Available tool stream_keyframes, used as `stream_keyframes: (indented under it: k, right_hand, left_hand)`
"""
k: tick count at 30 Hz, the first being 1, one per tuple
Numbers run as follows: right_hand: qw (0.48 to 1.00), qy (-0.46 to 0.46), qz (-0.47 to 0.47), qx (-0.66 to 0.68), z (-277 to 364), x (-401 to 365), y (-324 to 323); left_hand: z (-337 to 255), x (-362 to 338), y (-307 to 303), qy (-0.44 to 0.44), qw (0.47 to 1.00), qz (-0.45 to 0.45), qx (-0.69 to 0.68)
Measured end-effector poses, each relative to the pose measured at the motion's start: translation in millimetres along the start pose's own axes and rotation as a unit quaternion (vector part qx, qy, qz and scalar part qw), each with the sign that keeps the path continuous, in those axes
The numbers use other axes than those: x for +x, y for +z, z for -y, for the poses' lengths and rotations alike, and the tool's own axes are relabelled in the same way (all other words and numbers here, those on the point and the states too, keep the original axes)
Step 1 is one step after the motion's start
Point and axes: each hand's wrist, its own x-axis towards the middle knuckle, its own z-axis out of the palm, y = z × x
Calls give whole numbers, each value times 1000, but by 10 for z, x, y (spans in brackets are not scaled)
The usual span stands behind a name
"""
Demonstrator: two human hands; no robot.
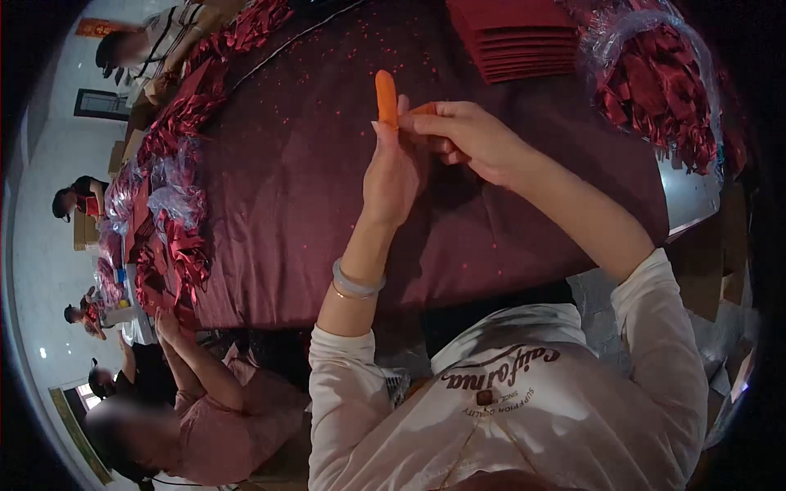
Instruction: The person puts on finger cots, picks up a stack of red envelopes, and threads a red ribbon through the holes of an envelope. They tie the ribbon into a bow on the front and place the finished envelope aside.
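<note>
Tugging evenly should seat it best: right hand (471,137) pinching at the base of the orange finger cover (386,98), upright on a left hand (394,176) finger above the bench (270,204), left grip unclear.

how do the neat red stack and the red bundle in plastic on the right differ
The red stack has flat pieces layered with fairly straight edges; the red bundle is a crumpled, loose-looking mass. No wrapping shows around the stack, while the bundle is partly wrapped in clear plastic. Both are red.
</note>
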Motion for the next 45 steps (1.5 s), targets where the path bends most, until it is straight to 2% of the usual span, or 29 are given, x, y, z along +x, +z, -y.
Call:
stream_keyframes:
  k: [1, 2, 4, 5, 7, 10, 13, 15, 19, 22, 23, 25, 26, 28, 30, 31, 32, 34, 35, 37, 38, 41, 45]
  right_hand:
    - [996, 66, 40, 54, 15, 30, -43]
    - [988, 112, 63, 84, 53, 36, -99]
    - [987, 118, 90, 65, 132, 25, -170]
    - [984, 125, 115, 46, 178, 8, -187]
    - [989, 118, 84, 2, 243, -58, -159]
    - [986, 105, 128, -12, 186, -23, -233]
    - [989, 68, 110, -65, 164, -42, -179]
    - [989, 69, 57, -118, 164, -31, -119]
    - [991, 96, 56, -74, 4, 68, -169]
    - [984, 143, 98, -31, 73, 40, -157]
    - [982, 160, 98, 0, 125, -3, -122]
    - [976, 163, 127, 73, 86, 37, -134]
    - [977, 152, 133, 68, 63, 57, -137]
    - [987, 117, 111, 18, 23, 76, -113]
    - [997, 60, 44, -24, 10, 80, -60]
    - [992, 22, 105, 69, 7, 84, -116]
    - [993, 18, 94, 66, 13, 91, -156]
    - [965, 3, 60, 256, 69, 100, -152]
    - [966, 2, 62, 252, 79, 93, -164]
    - [936, -4, 106, 336, 48, 99, -179]
    - [927, 15, 159, 339, -3, 141, -237]
    - [922, -23, 241, 301, -42, 106, -209]
    - [933, -6, 269, 241, -32, 38, -140]
  left_hand:
    - [19, 8, -19, 1, 1000, -1, 0]
    - [53, 26, -54, 22, 998, 11, 56]
    - [43, 36, -43, 84, 982, 35, 167]
    - [47, 40, -59, 84, 982, 35, 167]
    - [49, 57, -87, 144, 963, 111, 201]
    - [46, 41, -66, 167, 955, 93, 227]
    - [81, 47, -132, 168, 955, 70, 235]
    - [85, 68, -187, 165, 947, 61, 269]
    - [69, 72, -184, 143, 941, 32, 304]
    - [83, 81, -230, 138, 939, 52, 309]
    - [95, 59, -223, 139, 940, 55, 307]
    - [18, 2, -54, 70, 971, -2, 227]
    - [6, 13, -73, 69, 986, 21, 151]
    - [40, 38, -188, 79, 987, 0, 142]
    - [30, 51, -156, 156, 974, -15, 165]
    - [-22, 65, -86, 205, 961, -24, 184]
    - [-45, 78, -43, 243, 957, -64, 146]
    - [-116, 18, 71, 197, 945, -184, 188]
    - [-99, 42, -31, 171, 960, -199, 96]
    - [-56, 55, -93, 121, 971, -199, 49]
    - [-29, 59, -170, 102, 975, -195, 33]
    - [-14, 79, -171, 100, 980, -164, 44]
    - [-53, 70, -143, 125, 980, -149, -31]
